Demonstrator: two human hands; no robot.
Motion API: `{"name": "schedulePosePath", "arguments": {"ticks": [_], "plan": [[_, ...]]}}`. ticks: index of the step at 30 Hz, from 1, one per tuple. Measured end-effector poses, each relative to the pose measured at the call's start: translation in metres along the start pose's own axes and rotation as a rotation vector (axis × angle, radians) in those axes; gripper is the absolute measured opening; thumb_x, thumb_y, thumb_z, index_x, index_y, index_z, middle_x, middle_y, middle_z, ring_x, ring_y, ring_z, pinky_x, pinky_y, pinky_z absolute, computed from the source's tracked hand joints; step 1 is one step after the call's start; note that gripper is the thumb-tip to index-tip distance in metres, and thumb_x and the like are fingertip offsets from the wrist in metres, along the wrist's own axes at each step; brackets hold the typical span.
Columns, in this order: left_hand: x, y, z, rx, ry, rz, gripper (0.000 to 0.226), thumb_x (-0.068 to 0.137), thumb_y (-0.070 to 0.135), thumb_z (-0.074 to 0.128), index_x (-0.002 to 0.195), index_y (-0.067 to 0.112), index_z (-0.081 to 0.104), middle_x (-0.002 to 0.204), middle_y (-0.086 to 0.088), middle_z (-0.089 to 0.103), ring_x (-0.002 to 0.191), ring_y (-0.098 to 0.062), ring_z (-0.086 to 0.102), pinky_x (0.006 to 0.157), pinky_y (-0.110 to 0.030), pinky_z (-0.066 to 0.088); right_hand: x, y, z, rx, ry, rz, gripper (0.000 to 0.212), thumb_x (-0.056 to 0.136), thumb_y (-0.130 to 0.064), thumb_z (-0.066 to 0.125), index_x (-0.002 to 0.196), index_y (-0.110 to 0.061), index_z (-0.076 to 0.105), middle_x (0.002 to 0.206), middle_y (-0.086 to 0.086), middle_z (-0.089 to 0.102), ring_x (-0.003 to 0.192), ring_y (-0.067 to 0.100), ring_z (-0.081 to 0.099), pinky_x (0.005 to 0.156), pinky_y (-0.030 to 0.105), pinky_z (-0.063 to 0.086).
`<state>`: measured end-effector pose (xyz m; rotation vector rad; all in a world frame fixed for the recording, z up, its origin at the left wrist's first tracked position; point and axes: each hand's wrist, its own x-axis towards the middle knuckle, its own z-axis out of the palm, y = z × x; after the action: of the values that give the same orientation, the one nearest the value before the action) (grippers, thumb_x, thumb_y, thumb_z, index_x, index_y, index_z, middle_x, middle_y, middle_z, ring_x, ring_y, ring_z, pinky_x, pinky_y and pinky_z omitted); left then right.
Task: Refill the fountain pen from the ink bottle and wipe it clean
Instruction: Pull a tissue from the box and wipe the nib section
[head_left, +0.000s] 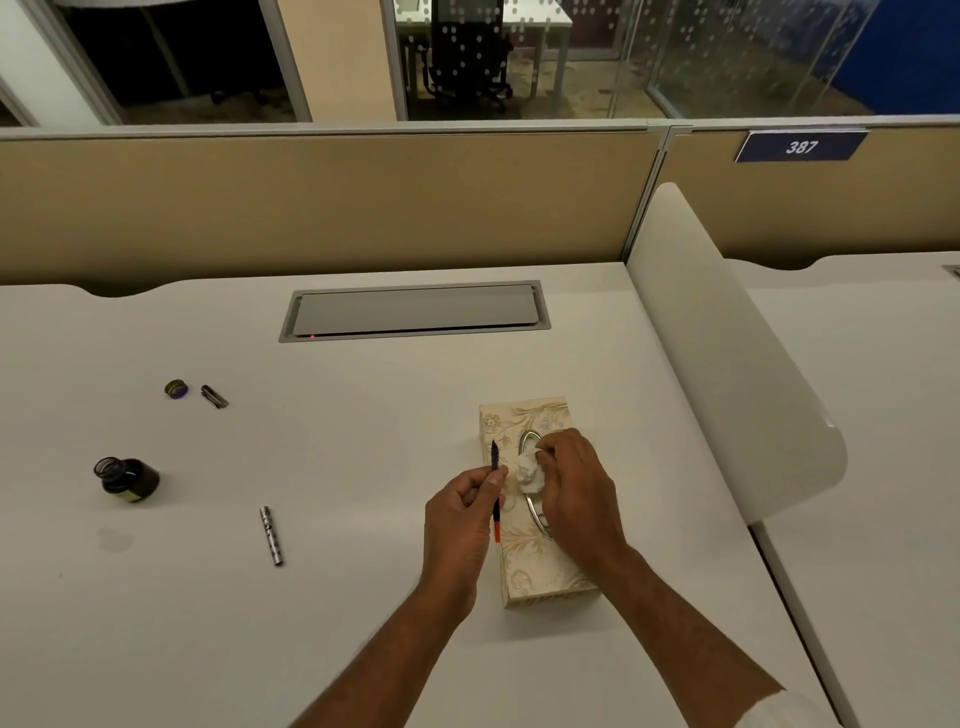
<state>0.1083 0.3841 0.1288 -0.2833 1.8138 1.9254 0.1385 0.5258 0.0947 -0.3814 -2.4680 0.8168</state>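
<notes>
Pinches fountain pen (494, 458) nib-forward in left hand (460, 519), over tissue box (540, 571) edge, likely keeping wet nib off desk. Grips crumpled tissue (530, 474) in right hand (576, 488), just beside nib, ready for wiping. Leaves ink bottle (127, 479) uncapped, well apart, with 1 barrel (272, 535) nearer.

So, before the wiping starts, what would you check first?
1. Pen held: the left hand pinches the pen, tip pointing away. Ok.
2. Tissue in hand: the right hand holds a crumpled tissue over the tissue box. Ok.
3. Tissue meets pen: they are apart. Not ok.
4. Ink bottle safe: upright, far left of both hands, though open, its lid lying farther back. Ok.
5. Pen tip wet with ink: too small to see. Cannot tell.
6. Barrel ready for reassembly: lying on the desk. Ok.
</notes>
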Motion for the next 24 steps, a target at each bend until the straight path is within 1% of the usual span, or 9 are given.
{"name": "schedulePosePath", "arguments": {"ticks": [5,8,11,13,15,17,19,22,24], "plan": [[-0.002,0.003,-0.003,0.108,-0.022,0.079,0.013,0.096,0.028,0.066,0.1,0.023,0.077,0.086,0.004,0.081,0.084,-0.013,0.076,0.069,-0.02,0.059,-0.003,-0.009,0.001,0.064,0.089,0.038,0.009,0.097,-0.005,0.055,0.1,-0.013,0.059,0.097,-0.004,0.06,0.092,0.015,0.053,0.074,0.029,0.051],[-0.008,0.003,-0.005,0.196,-0.054,0.207,0.013,0.098,0.024,0.063,0.099,0.024,0.076,0.082,0.004,0.079,0.07,-0.002,0.069,0.061,-0.017,0.051,-0.008,-0.009,-0.006,0.142,0.115,0.143,0.009,0.1,-0.01,0.054,0.106,-0.014,0.06,0.101,-0.004,0.063,0.096,0.015,0.059,0.08,0.034,0.054],[-0.013,0.006,-0.008,0.175,-0.03,0.225,0.013,0.097,0.02,0.065,0.1,0.022,0.077,0.087,0.006,0.081,0.08,-0.001,0.073,0.063,-0.016,0.053,-0.012,-0.018,-0.016,0.284,0.098,0.278,0.01,0.101,-0.012,0.054,0.105,-0.017,0.061,0.099,-0.005,0.069,0.093,0.011,0.065,0.078,0.033,0.057],[-0.016,0.01,-0.011,0.137,-0.021,0.2,0.013,0.096,0.02,0.065,0.103,0.019,0.077,0.088,0.006,0.082,0.084,-0.007,0.077,0.068,-0.019,0.058,-0.011,-0.029,-0.025,0.457,0.085,0.416,0.011,0.1,-0.01,0.056,0.101,-0.018,0.063,0.094,-0.003,0.071,0.085,0.01,0.066,0.074,0.028,0.057],[-0.023,0.018,-0.014,0.116,-0.044,0.183,0.014,0.097,0.02,0.064,0.104,0.018,0.076,0.087,0.001,0.082,0.085,-0.013,0.078,0.071,-0.021,0.06,-0.008,-0.04,-0.033,0.698,0.067,0.584,0.01,0.099,-0.008,0.058,0.1,-0.014,0.066,0.091,0.005,0.073,0.081,0.015,0.066,0.069,0.028,0.057],[-0.033,0.028,-0.019,0.082,-0.082,0.173,0.014,0.097,0.02,0.065,0.102,0.018,0.077,0.086,-0.004,0.081,0.084,-0.019,0.078,0.074,-0.025,0.062,-0.007,-0.051,-0.039,1.006,-0.005,0.758,0.01,0.098,-0.007,0.059,0.104,-0.008,0.067,0.096,0.01,0.074,0.088,0.02,0.069,0.07,0.029,0.056],[-0.045,0.037,-0.024,0.048,-0.117,0.16,0.014,0.096,0.02,0.065,0.101,0.015,0.078,0.084,-0.008,0.081,0.083,-0.024,0.078,0.078,-0.031,0.063,-0.007,-0.062,-0.042,1.319,-0.091,0.888,0.019,0.097,-0.006,0.059,0.115,-0.002,0.066,0.104,0.013,0.073,0.095,0.023,0.069,0.076,0.032,0.057],[-0.061,0.046,-0.035,0.029,-0.142,0.151,0.015,0.095,0.018,0.066,0.099,0.012,0.079,0.082,-0.012,0.08,0.082,-0.029,0.077,0.081,-0.038,0.064,-0.009,-0.08,-0.045,1.609,-0.161,0.961,0.034,0.09,-0.004,0.063,0.124,-0.001,0.06,0.116,0.018,0.07,0.099,0.027,0.069,0.074,0.035,0.059],[-0.071,0.051,-0.044,0.019,-0.136,0.153,0.015,0.095,0.018,0.066,0.098,0.011,0.079,0.082,-0.015,0.079,0.081,-0.031,0.077,0.081,-0.039,0.063,-0.01,-0.093,-0.047,1.692,-0.2,0.925,0.033,0.08,-0.004,0.072,0.112,-0.003,0.066,0.114,0.018,0.07,0.096,0.026,0.07,0.073,0.033,0.06]]}}
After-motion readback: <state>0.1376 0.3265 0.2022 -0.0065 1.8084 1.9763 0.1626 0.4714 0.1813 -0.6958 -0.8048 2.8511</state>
